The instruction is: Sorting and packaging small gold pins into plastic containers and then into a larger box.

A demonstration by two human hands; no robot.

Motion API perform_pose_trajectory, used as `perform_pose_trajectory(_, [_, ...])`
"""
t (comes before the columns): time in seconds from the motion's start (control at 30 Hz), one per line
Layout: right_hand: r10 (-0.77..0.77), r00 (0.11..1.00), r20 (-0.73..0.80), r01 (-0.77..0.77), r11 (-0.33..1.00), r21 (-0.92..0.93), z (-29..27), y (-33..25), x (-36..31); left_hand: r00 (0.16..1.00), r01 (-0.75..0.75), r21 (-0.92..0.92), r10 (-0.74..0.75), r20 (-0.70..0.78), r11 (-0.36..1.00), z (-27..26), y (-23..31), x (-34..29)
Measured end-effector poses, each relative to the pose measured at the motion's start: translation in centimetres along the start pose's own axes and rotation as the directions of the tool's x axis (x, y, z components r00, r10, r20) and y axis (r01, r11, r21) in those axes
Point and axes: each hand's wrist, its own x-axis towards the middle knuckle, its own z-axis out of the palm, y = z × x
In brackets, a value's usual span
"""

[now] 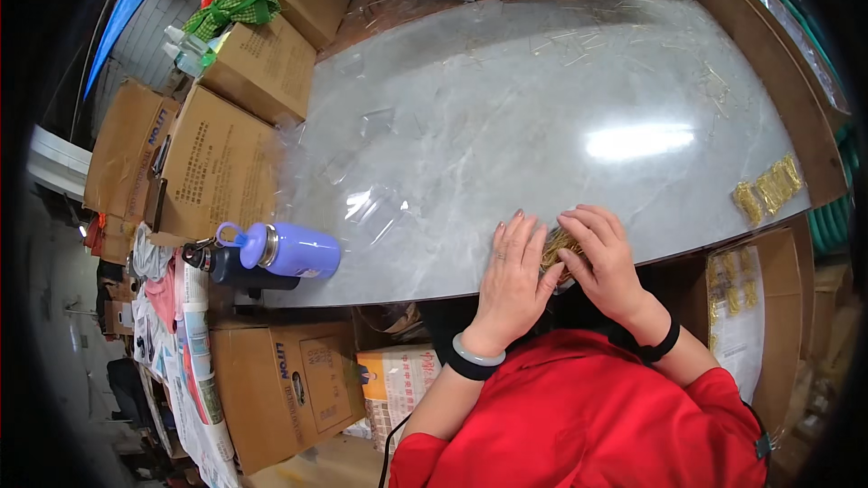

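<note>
Head view: I am keeping both hands close together at the near edge of the grey counter point(434, 181), with a loose bundle of thin gold-coloured pieces point(552, 249) sitting in the gap between them. The bundle is lying to the right of my left hand point(512, 278) and to the left of my right hand point(609, 264); the right is appearing nearer, its thumb and forefinger partly covering the bundle. Long axis: seeming to be running roughly away from my body, though my fingers are hiding too much for certainty. Left pose: the hand is resting palm down, fingers nearly straight, only slightly parted and pointing away from me, the thumb angling toward the bundle; these fingers are not wrapping around anything. Right pose: the hand is reaching in from the right, its fingers arching over the bundle's far side and its thumb lying across the near part, leaving a moderate opening; whether they are pinching or merely cupping, I cannot tell. Both forearms are coming up from below, the left wrist wearing a pale bangle point(479, 351) and the right a black band point(667, 340). Well apart to the right, more gold-coloured bundles point(778, 185) are lying near the counter's corner.
</note>
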Motion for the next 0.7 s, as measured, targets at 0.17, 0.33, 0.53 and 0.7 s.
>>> perform_pose_trajectory(0.17, [0.060,0.990,0.124,-0.085,0.973,0.214,-2.1,0.8,0.6,1.000,0.010,-0.034,-0.010,0.001,0.999,0.3,-0.5,0.1])
perform_pose_trajectory(0.33, [0.045,0.972,0.229,-0.093,0.975,0.201,-2.7,2.3,0.8,0.999,-0.032,-0.014,0.032,0.021,0.999,0.3,-0.8,0.4])
perform_pose_trajectory(0.53, [0.186,0.979,0.084,-0.202,0.942,0.268,-2.1,1.7,0.8,0.998,-0.049,-0.064,0.051,0.040,0.997,0.0,-0.4,1.2])
perform_pose_trajectory(0.7, [0.034,0.996,0.080,-0.043,0.994,0.105,-1.5,1.2,0.5,1.000,-0.004,-0.110,0.007,0.026,0.994,0.8,0.1,1.4])
